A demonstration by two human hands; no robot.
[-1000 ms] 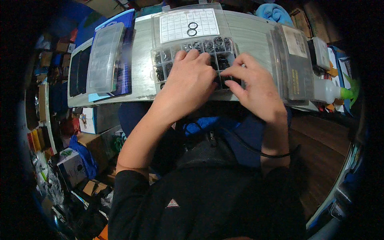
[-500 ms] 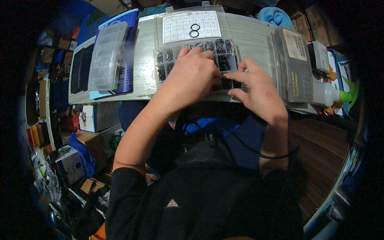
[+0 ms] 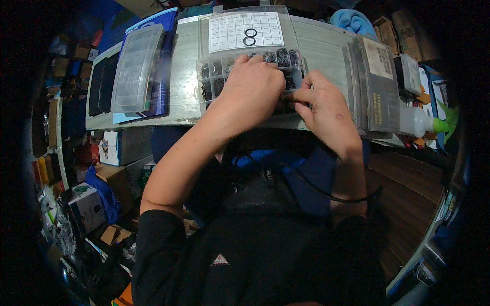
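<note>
A clear compartment box (image 3: 205, 88) stands open on the table, its cells holding black rings, some apparently in small clear bags. Its raised lid (image 3: 204, 31) carries a white printed chart (image 3: 224, 33), and two black O-rings (image 3: 249, 41) lie against that chart, one overlapping the other. My left hand (image 3: 255, 84) covers the middle of the box with fingers curled down; its fingertips are hidden behind the hand. At the box's front right corner, my right hand (image 3: 326, 104) has thumb and index finger close together in a pinch. Whatever lies between those fingertips is too small to make out.
Left of the box, another clear divided case (image 3: 137, 71) rests on a blue package (image 3: 162, 66), beside black flat items (image 3: 103, 84). Closed dark cases (image 3: 377, 92) stand on the right, with a white bottle with a green top (image 3: 413, 120) beyond. A blue cloth (image 3: 353, 23) lies behind.
My right thumb and index finger have drawn together from a wider gap. My left hand has shifted slightly to the right over the box. The two O-rings stay on the chart.
</note>
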